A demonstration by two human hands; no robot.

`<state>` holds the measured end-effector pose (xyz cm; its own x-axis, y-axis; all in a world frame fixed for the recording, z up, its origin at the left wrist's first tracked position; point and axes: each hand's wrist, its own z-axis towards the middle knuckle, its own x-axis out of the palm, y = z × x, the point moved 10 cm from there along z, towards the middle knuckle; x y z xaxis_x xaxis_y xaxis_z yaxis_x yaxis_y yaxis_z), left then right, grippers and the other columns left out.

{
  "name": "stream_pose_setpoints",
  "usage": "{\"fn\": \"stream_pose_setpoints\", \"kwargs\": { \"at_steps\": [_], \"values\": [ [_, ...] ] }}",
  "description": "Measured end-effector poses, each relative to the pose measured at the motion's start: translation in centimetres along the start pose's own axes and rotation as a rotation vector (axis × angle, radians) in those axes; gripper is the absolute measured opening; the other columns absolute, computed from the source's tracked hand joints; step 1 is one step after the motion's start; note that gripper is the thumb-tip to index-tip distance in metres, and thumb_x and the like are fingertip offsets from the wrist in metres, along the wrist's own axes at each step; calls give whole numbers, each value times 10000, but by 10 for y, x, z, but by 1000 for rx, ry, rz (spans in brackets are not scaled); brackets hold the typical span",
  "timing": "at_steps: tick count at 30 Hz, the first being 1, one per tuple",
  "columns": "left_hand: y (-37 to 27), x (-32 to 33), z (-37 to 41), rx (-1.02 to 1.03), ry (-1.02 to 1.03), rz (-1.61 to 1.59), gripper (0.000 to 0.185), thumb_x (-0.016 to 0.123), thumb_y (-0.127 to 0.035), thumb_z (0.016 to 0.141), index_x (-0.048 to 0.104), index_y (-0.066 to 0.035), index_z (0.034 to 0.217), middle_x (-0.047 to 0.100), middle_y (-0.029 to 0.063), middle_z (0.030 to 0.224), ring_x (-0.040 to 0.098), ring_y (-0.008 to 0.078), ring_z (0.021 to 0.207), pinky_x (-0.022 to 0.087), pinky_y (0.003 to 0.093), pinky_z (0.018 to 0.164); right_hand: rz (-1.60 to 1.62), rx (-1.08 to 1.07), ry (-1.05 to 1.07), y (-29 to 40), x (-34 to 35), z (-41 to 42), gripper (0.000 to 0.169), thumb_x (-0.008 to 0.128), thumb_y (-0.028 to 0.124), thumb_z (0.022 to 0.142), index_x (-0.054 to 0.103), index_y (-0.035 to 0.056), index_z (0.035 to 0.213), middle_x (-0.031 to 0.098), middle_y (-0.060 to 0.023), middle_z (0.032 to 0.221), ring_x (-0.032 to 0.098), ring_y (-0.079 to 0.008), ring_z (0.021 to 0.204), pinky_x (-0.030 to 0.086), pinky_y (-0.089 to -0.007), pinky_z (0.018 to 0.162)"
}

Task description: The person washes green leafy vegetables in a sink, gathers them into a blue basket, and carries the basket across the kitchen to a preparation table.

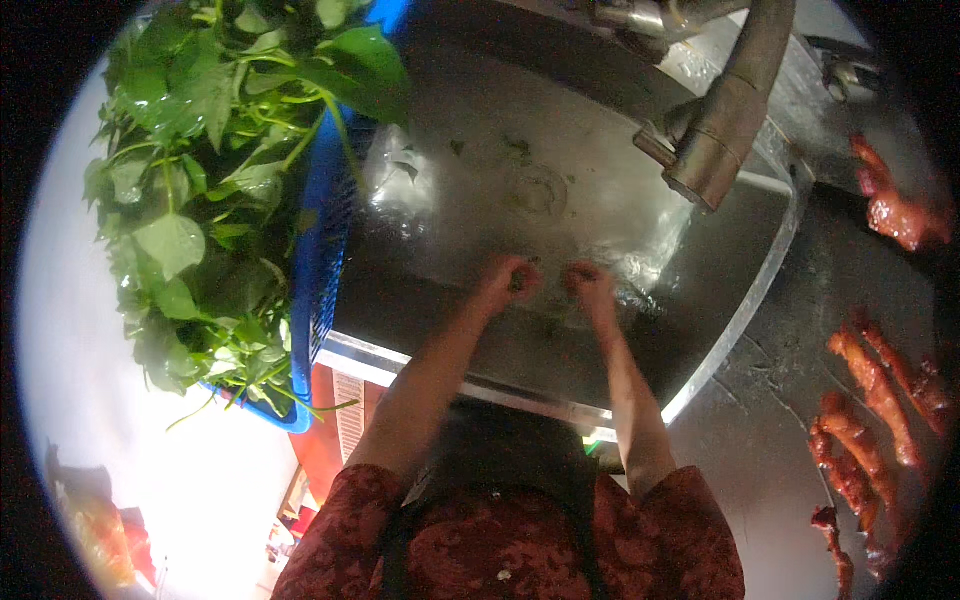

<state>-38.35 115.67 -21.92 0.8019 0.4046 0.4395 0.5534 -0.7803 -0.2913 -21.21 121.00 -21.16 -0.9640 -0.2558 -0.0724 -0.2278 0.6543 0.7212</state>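
Note:
Both my hands are low inside a stainless steel sink [727, 322], near its front side. The fingers of my left hand [513, 279] are curled, with a small dark green patch showing at them, perhaps a leaf scrap. Close on its right, apart from it, my right hand [592, 286] also has bent fingers; whether it holds anything is unclear. Beyond the hands lie a round drain [541, 191] and a few leaf scraps [516, 144]. Water runs from the metal faucet [701, 165] into the sink's right part.
A blue plastic basket [304, 375] heaped with wet leafy greens [172, 244] stands at the left, overlapping the sink's edge. On the metal counter [750, 480] at the right lie several strips of reddish raw meat [874, 390], with another piece [900, 214] farther back.

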Motion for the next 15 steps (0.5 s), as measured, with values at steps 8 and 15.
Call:
{"fn": "stream_pose_setpoints", "kwargs": {
  "at_steps": [8, 15],
  "values": [
    [-32, -32, 5, 183, -152, -655, 165, 505, -233, 850, 577, -85, 841, 546, 32, 709, 519, 159, 594, 422, 273, 492, -619, -708, -118, 176, 106, 11, 449, 580, 151, 775, 464, 57, 1199, 506, -205, 1120, 444, -386, 1078, 385, -451, 899],
    [-58, -74, -7, 212, -164, -967, 192, 483, -226, 851, 513, -85, 724, 454, 19, 611, 402, 121, 492, 301, 241, 388, -383, -467, -191, 152, 145, 156, 467, 582, 251, 800, 451, 64, 1208, 519, -197, 1113, 499, -363, 1032, 411, -440, 873]
  ]
}}
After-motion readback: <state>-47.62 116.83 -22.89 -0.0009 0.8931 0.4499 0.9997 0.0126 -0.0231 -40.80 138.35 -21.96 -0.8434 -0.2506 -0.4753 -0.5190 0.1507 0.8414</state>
